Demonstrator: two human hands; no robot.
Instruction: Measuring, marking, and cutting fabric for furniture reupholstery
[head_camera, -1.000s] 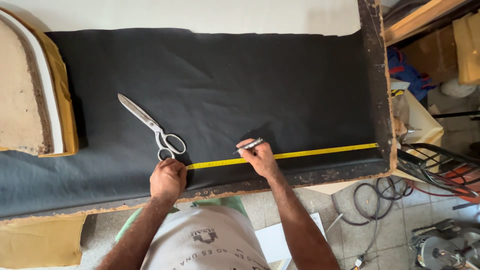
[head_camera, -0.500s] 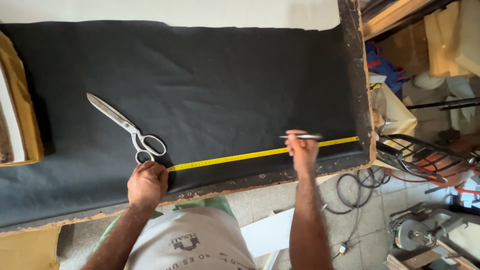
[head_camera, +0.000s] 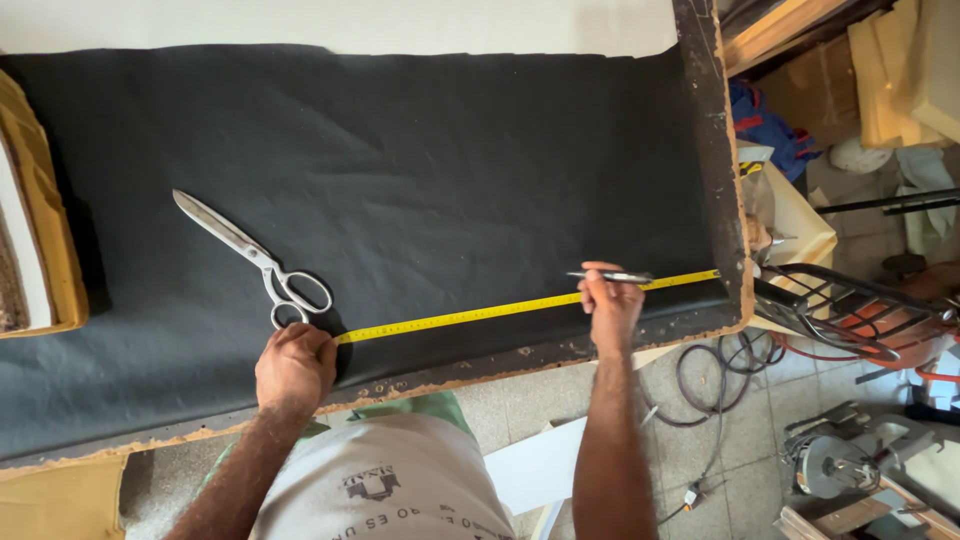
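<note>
The left hand (head_camera: 295, 368) is clenched on one end of a yellow measuring tape (head_camera: 480, 314), pinning it to the black fabric (head_camera: 430, 180) near the desk's front edge. The right hand (head_camera: 610, 305) grips a pen (head_camera: 610, 276) over the tape toward the right edge. Silver scissors (head_camera: 255, 258) lie just beyond the left hand.

arms: bare | shirt (head_camera: 385, 480): grey-white, dark printed lettering (green cloth at its upper edge)
</note>
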